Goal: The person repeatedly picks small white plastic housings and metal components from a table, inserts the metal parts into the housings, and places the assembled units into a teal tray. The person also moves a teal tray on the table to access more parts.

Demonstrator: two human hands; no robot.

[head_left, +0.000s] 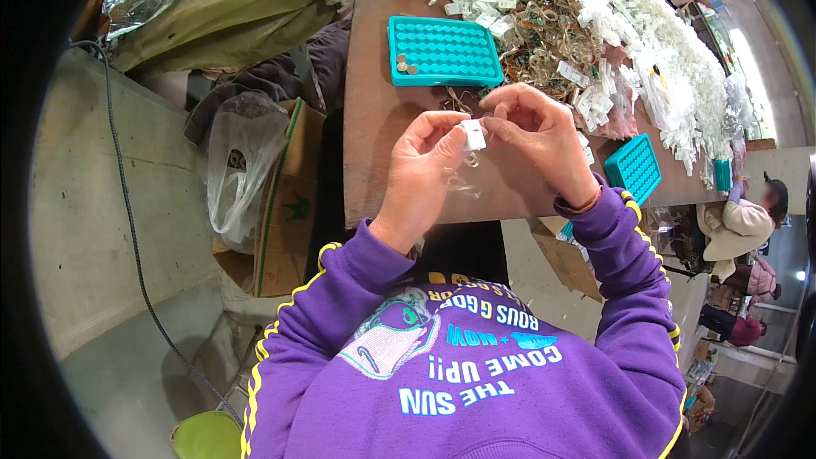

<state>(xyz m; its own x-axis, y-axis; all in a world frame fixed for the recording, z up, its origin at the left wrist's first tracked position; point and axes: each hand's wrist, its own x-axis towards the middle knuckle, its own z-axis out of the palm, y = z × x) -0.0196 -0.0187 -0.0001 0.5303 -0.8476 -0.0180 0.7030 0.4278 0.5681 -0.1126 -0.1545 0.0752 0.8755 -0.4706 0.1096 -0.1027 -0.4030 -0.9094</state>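
Note:
Between the thumb and fingers of my left hand [416, 166] is a small white card tag [473, 135] with a dark mark on it, held above the table's near edge. Close against the tag's right side, the thumb and fingertips of my right hand [540, 127] are pinched together. Whatever they grip is too small to make out. Thin, see-through strands [461, 183] hang under the tag, partly blurred. Beyond my hands lies a teal tray [450, 79] with rows of hollows. A few round, coin-like discs [406, 66] rest in its near left corner.
The brown table [370, 144] bears a heap of white tags [629, 13] and tangled brown strands [548, 38]. Another teal tray [635, 168] stands right. At left is a cardboard box [285, 242] with a clear plastic bag [242, 166]. Several people are at the far right.

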